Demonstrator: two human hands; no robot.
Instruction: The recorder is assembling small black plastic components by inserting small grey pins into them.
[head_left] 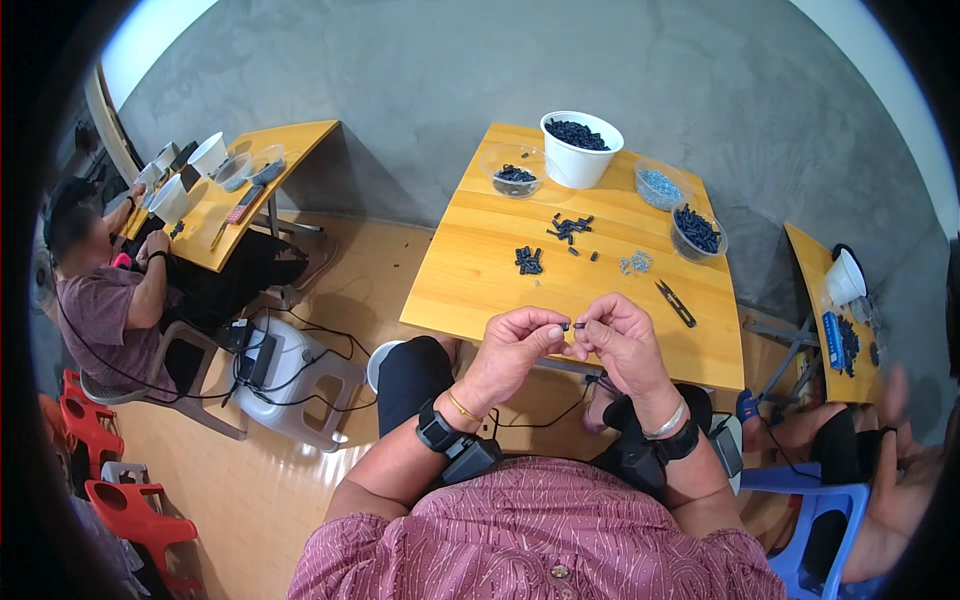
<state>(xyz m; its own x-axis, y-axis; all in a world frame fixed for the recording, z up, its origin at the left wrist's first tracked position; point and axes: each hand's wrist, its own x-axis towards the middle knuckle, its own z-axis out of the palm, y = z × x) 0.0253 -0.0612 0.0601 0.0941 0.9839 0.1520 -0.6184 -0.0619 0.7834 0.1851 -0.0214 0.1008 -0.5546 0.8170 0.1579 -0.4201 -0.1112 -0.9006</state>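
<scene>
Both of my hands meet above the near edge of the wooden table, fingertips almost touching. My left hand [520,350] pinches a small dark cylindrical piece [565,326] between thumb and forefinger. In my right hand [622,345], another small dark piece [580,325] is held the same way. Fingers hide most of both pieces. Beyond them on the tabletop lie two heaps of dark tubular pieces, a nearer one [528,261] and a farther one [569,228]. Small clear pieces [636,262] are scattered to their right, beside black thread snips [676,304].
On the table [455,285] stand a white bucket [575,172] of dark pieces and several clear bowls, including one with dark pieces [697,234] and one with pale bits [660,187]. A person [115,300] works at the left; another sits at the right. Cables drape over a grey stool [290,385].
</scene>
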